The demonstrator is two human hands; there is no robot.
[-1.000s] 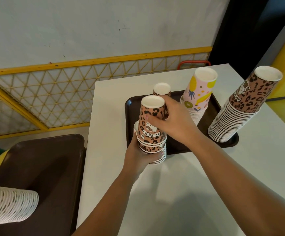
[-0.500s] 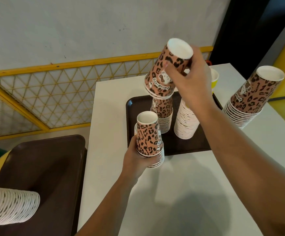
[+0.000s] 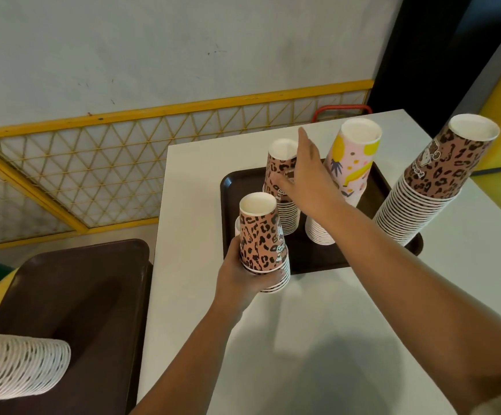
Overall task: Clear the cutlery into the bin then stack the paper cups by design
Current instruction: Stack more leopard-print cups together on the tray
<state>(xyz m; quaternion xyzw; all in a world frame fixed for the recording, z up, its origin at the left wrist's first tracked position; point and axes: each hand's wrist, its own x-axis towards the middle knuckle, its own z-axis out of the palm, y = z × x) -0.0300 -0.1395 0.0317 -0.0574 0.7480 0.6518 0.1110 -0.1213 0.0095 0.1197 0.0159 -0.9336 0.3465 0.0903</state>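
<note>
Since nested paper is light and easily crushed, the short stack of inverted leopard-print paper cups (image 3: 263,245) at the near edge of the dark brown tray (image 3: 234,187) is gripped low by the left hand (image 3: 237,275). The taller leopard stack (image 3: 282,187) on the tray is touched by the right hand (image 3: 309,175), fingers extended; the sidewall suits a gentle hold.
</note>
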